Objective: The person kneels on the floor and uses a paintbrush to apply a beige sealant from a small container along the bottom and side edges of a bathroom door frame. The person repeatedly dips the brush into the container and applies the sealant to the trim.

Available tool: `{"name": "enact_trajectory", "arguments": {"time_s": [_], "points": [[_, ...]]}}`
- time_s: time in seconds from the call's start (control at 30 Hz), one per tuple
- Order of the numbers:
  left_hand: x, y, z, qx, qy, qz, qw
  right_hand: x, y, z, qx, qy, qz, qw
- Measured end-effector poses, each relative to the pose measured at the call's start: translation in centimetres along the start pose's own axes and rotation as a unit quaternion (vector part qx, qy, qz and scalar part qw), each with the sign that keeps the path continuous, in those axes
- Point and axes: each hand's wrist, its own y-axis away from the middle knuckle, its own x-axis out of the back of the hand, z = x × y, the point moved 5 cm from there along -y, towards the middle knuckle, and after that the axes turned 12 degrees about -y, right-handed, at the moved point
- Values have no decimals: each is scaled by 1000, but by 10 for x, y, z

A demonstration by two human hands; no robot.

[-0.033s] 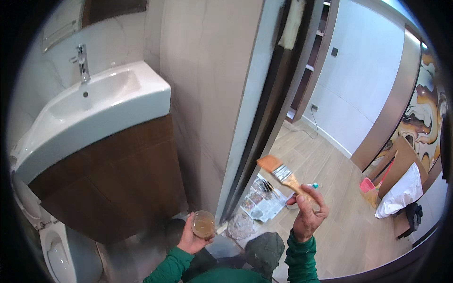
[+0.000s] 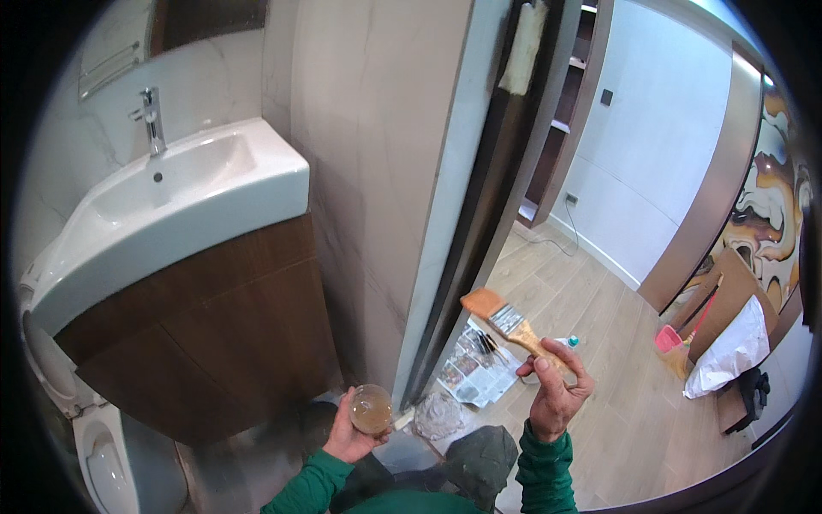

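In my right hand (image 2: 558, 396) is a flat paintbrush (image 2: 507, 320); fingers and thumb grip its wooden handle, and its orange-brown bristles point up and left toward the dark door frame (image 2: 479, 214). A gap of unclear depth lies between bristles and frame. My left hand (image 2: 349, 433) is closed round a clear round cup (image 2: 372, 409) with cloudy brownish liquid in it. The cup is held low, below the brush and left of it. High on the frame is a pale, cream-coloured patch (image 2: 524, 50).
Newspaper (image 2: 479, 368) with brushes or slim tools lies on the floor beyond the doorway, beside a crumpled plastic bundle (image 2: 438, 415). A white basin (image 2: 197, 197) over a brown cabinet and a toilet (image 2: 111, 463) stand left. A pink dustpan (image 2: 668, 339) and white sack (image 2: 732, 351) are far right.
The brush has shifted very slightly left and down, toward the door frame. Both hands keep their grips, and the whole view has moved a little.
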Motion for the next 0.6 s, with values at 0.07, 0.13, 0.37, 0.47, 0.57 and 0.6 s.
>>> {"name": "enact_trajectory", "arguments": {"time_s": [0.07,0.13,0.37,0.47,0.57,0.6], "points": [[-15,0,9,-3,-3,-2,1000,1,-3,-2,-10,-38,7,999],[-29,0,16,7,-16,19,1000,3,-5,-4,-21,-72,17,997],[-76,6,37,-33,-78,-16,996,7,-16,-13,9,-95,41,995],[-87,7,43,-32,-91,-16,995,0,-22,-15,16,-106,30,994],[-97,7,48,-42,-93,-37,994,-5,-28,-20,26,-108,23,994],[-99,7,50,-51,-100,-43,993,-7,-30,-22,31,-105,18,994]]}}
